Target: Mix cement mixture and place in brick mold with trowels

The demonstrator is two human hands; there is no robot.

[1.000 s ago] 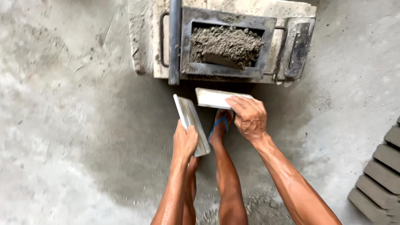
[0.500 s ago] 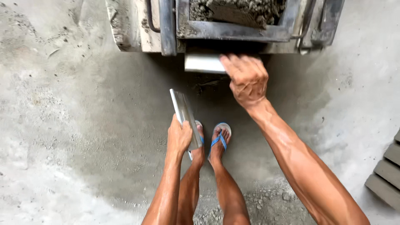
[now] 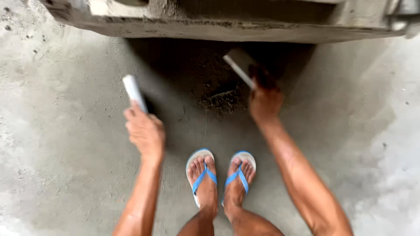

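Blue-strapped flip-flops, one pair, white-soled, worn on two bare feet set side by side on the concrete floor; nearest item to the camera, between the two forearms.

Left hand: clenched around the lower end of a flat pale plate. Plate narrow, whitish-grey, seen nearly edge-on, tilted so its free end rises up and away from the knuckles. Motion blur softens its outline; surface detail cannot be told.

Right hand: fingers closed on the near end of a second flat plate, grey, thin, with a light edge, slanting up and to the left from the grip. The fingertips look dark, either dirtied or in shadow; which cannot be told.

Position of the two plates: well apart, one on each side of the feet and beyond them, both held clear of the floor, the right one farther forward and under the shadow of the machine.

Loose mortar pile: small heap of dark, damp, crumbly grit on the floor, between the hands, just left of the right hand and below its plate.

Floor: grey cement, rough, dusted lighter at the left and right margins, darker in the middle.

Machine base: heavy cement-crusted slab edge running across the far top of the view, casting shadow over the pile.
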